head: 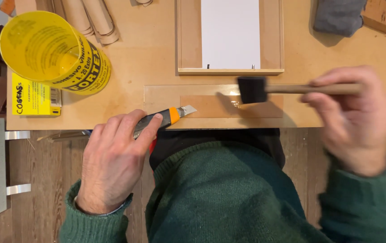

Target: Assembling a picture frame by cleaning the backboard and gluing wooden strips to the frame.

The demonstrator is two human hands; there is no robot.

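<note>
Right hand (352,121) grips the foam brush (252,89), handle running 3 to 9 o'clock, head over the cardboard strip (231,106) on the counter (157,63). Left hand (112,168) clenches a utility knife (168,118) at the strip's 9 o'clock end.

Left hand (112,162) palm down, index finger stretched forward; right hand (354,121) raised, fingers pinched, blurred.

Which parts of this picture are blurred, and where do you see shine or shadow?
Head view: the right hand is smeared by motion, the left hand on the knife is sharp; wet glue glints beside the foam brush; the brush casts a soft shadow on the strip; the yellow tub glows brightly inside.
</note>
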